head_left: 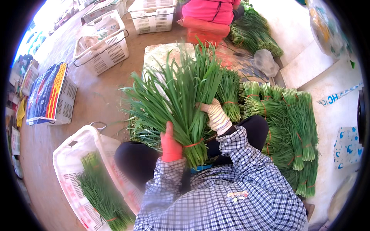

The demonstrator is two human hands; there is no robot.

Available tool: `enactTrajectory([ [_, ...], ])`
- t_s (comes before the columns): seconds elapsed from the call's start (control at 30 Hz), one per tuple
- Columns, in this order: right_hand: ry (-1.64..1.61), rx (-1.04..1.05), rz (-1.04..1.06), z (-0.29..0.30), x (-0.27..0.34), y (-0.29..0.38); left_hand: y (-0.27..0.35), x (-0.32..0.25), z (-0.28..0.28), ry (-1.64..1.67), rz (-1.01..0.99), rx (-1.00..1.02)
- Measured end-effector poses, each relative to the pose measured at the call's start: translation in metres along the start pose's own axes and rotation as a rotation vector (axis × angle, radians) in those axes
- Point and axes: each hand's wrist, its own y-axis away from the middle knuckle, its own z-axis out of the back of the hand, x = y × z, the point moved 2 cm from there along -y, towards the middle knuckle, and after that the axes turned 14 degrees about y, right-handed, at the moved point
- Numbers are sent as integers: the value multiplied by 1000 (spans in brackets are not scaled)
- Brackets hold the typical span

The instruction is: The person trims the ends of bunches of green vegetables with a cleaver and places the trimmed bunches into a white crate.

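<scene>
A large bunch of green leafy stalks, like garlic chives [185, 101], is held upright in front of me, its leaves fanning out at the top. A red band circles it near the cut ends. My left hand [171, 144], in a red glove, presses against the bunch's left side, thumb up. My right hand [215, 114], in a striped glove with bare fingertips, grips the leaves from the right, its fingers partly hidden. A banded bunch [229, 95] stands just behind my right hand.
A white plastic crate [99, 141] with banded bunches stands at my left. Many banded bunches [289, 127] are stacked at my right. Ahead are a white-topped stool [170, 47], more crates [108, 55] and a person in pink [208, 11] beside a green heap [254, 29].
</scene>
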Motion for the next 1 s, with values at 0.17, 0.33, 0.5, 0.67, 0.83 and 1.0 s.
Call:
enactTrajectory([
  [0.17,-53,30,-121,13,-13,2,9,3,-4,0,-34,-23],
  [0.33,423,64,172,64,-66,-14,11,12,-11,-26,-19,-24],
  [0.5,116,-56,29,42,-43,20,8,-2,-5,28,-91,-22],
  [0.67,485,-397,398,19,14,50,10,0,-18,-34,-173,-31],
  [0.83,1503,-101,1000,-43,70,59,16,-3,-16,-60,-177,-53],
  [1.0,1706,14,955,-36,43,40,19,2,-16,-18,-177,-10],
])
